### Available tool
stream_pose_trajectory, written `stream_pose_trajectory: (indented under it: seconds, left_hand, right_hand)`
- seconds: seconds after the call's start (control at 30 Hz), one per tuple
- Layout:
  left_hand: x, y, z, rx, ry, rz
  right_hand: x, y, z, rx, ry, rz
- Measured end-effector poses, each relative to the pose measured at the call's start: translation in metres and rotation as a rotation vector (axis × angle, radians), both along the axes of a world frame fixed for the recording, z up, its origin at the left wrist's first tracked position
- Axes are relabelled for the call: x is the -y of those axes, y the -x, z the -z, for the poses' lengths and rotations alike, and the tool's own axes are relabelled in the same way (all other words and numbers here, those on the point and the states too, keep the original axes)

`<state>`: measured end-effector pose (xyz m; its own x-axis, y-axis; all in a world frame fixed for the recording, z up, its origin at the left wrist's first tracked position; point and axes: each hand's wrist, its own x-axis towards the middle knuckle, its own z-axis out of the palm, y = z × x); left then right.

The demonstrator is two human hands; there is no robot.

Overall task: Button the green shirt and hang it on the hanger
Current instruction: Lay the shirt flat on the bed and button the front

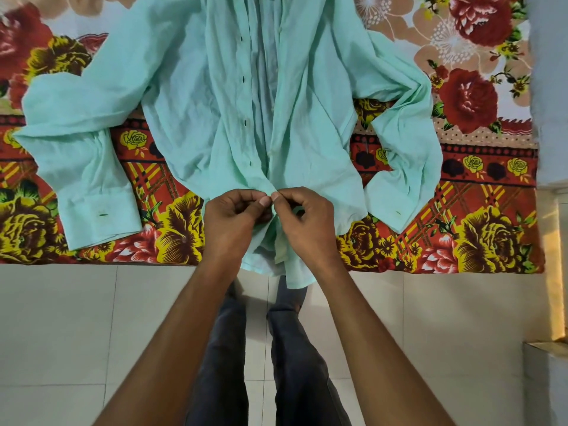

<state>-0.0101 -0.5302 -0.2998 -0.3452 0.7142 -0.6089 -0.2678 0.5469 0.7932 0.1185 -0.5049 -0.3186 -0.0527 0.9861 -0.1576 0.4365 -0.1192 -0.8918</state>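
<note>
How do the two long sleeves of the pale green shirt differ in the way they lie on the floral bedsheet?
The left-side sleeve lies fairly flat, cuff spread wide with its dark buttonhole showing. The right-side sleeve is more bunched and creased, its cuff narrower and angled. Both bend at the elbow back toward the bed's near edge.

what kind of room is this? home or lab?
Likely a home bedroom: the green shirt lies spread on a floral bedsheet over what looks like a bed, above a pale tiled floor. No lab gear in view.
</note>
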Motion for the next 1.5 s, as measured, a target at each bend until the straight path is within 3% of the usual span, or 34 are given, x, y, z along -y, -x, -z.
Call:
stream_pose_trajectory:
  seconds: [0.13, 0.27, 0.43, 0.5, 0.63, 0.73, 0.83, 0.97, 1.13, 1.23, 1.4, 1.5]
  left_hand:
    - [-0.001, 0.003, 0.001, 0.052, 0.078, 0.016]
    - [-0.008, 0.013, 0.003, -0.641, 0.017, 0.215]
    - [-0.041, 0.0, -0.004, -0.973, -0.145, 0.283]
    - [-0.053, -0.001, -0.002, -1.007, -0.075, 0.362]
    - [-0.061, 0.007, -0.002, -1.066, 0.038, 0.453]
    - [-0.058, 0.018, -0.003, -1.039, 0.046, 0.439]
    - [-0.054, 0.026, -0.002, -0.982, 0.052, 0.456]
    - [-0.054, 0.026, -0.003, -0.937, 0.095, 0.518]
    - [-0.053, 0.027, 0.0, -1.071, 0.059, 0.498]
    - [-0.053, 0.027, -0.006, -0.897, -0.004, 0.316]
    - [-0.056, 0.026, -0.013, -0.101, 0.046, -0.146]
    - [-0.057, 0.02, -0.014, 0.001, 0.032, -0.202]
  right_hand:
    - [-0.002, -0.001, -0.001, 0.009, 0.132, -0.069]
    - [-0.021, -0.014, -0.003, 0.29, 0.23, -0.397]
    - [-0.049, 0.007, -0.008, 0.168, -0.005, -0.041]
    - [-0.061, 0.015, -0.007, 0.152, 0.001, 0.007]
    - [-0.074, 0.028, 0.003, 0.241, 0.07, -0.122]
    - [-0.072, 0.037, 0.012, 0.389, 0.135, -0.194]
    - [-0.066, 0.044, 0.017, 0.485, 0.07, -0.143]
    - [-0.062, 0.041, 0.02, 0.373, 0.029, -0.047]
    - [-0.055, 0.034, 0.013, 0.162, -0.037, 0.095]
    - [-0.052, 0.03, 0.009, 0.121, -0.129, 0.144]
    - [-0.052, 0.028, 0.002, 0.085, -0.228, 0.11]
    - [-0.054, 0.03, -0.003, 0.055, -0.201, 0.072]
